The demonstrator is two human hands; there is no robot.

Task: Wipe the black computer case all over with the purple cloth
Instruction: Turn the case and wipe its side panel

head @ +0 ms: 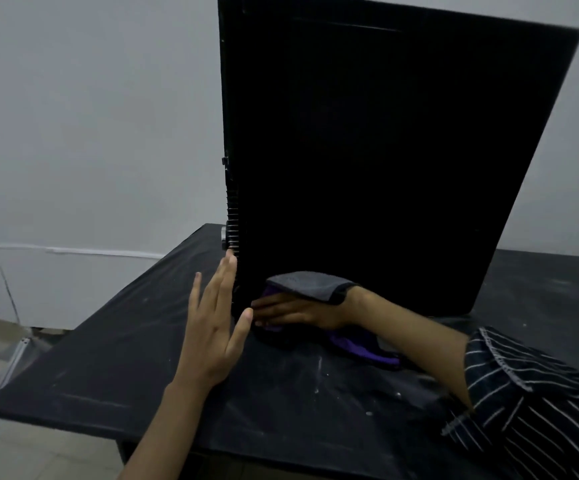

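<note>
A person wipes the foot of the case (385, 150), which stands upright on the bench (108, 358). The right hand (295, 311), fingers stretched flat, presses the cloth (308, 285) against the case's lower left corner, a grey flap folded back over the wrist. The left hand (211, 327), open with fingers straight, touches the case's left edge, apparently steadying it. The bottom strip of the case's broad side panel seems to be the step in hand. The next move likely calls for sweeping rightward or upward along the case, braced against tipping.
</note>
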